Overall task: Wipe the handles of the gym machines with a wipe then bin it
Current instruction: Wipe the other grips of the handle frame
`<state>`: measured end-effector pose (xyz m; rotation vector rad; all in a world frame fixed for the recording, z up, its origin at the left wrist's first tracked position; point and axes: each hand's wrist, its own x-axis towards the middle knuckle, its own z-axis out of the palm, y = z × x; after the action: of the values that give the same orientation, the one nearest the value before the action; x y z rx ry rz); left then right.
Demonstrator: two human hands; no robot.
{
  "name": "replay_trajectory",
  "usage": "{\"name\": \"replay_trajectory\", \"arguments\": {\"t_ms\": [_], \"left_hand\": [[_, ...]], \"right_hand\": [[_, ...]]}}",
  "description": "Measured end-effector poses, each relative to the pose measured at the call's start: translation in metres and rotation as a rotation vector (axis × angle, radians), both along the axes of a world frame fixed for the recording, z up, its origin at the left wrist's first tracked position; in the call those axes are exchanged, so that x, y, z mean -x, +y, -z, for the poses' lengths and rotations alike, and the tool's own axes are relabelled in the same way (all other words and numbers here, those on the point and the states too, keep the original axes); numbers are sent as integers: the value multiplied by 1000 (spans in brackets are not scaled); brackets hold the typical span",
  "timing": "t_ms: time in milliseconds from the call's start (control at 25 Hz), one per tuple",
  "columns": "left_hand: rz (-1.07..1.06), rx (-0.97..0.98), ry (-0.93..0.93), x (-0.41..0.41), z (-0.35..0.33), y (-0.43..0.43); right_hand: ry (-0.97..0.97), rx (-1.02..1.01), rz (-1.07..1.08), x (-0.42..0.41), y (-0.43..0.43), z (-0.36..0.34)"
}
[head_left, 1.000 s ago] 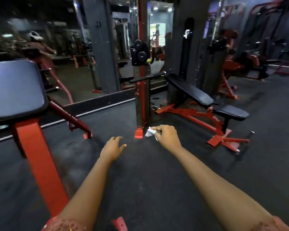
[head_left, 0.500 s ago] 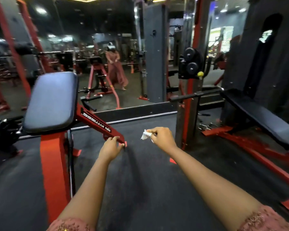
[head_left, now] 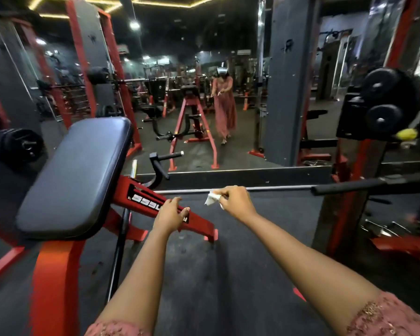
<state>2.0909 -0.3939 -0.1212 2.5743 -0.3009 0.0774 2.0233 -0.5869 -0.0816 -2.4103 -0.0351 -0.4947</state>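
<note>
Our small white crumpled wipe (head_left: pixel 212 199), pinched in our right hand (head_left: pixel 237 202) above the floor (head_left: pixel 228 275), its long side pointing left and down, our left hand (head_left: pixel 171 214) loose, fingers apart, holding nothing

a small white wipe (head_left: pixel 212 199), crumpled, pinched at the fingertips of the right hand (head_left: pixel 237 202). at its 10 o'clock a short black handle (head_left: pixel 167 156) juts level from the red machine (head_left: pixel 155 202). at its 3 o'clock a long black bar grip (head_left: pixel 349 186) lies nearly level.
</note>
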Motion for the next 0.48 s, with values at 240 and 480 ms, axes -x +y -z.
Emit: {"name": "replay_trajectory", "arguments": {"t_ms": [240, 480], "left_hand": [[-35, -9, -5, -178, -7, -14], [-95, -41, 78, -336, 10, -16]], "right_hand": [[43, -57, -32, -173, -11, -4], [85, -65, -65, -340, -21, 13]]}}
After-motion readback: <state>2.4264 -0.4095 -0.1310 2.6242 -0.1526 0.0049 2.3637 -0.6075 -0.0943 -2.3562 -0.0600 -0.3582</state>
